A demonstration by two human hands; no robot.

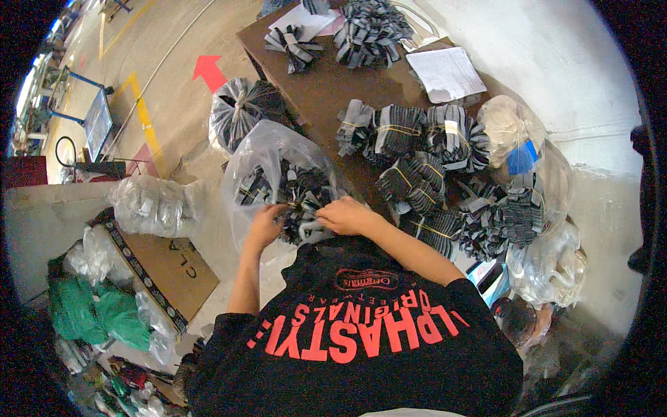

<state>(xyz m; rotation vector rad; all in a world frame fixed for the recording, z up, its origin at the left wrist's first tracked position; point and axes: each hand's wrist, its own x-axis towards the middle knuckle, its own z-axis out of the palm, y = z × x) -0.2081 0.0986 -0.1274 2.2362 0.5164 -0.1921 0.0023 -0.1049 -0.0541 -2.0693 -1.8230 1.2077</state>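
A clear plastic bag [248,163] stands open in front of me, filled with bundles of black and grey fabric strips [295,182]. At its near side, my left hand [267,224] reaches among the strips with bent fingers, their tips partly hidden. Across from it, my right hand [345,215] is closed at the bag's right edge, beside a pale grey looped strip [309,227]. What either hand pinches is too small to make out.
A brown table [326,94] holds banded fabric stacks [399,132] and paper sheets [447,74]. A tied bag [240,111] stands beyond the open one. At left are a cardboard box [174,274], a wrapped bundle [149,205] and green plastic [97,313]; filled bags [549,267] lie right.
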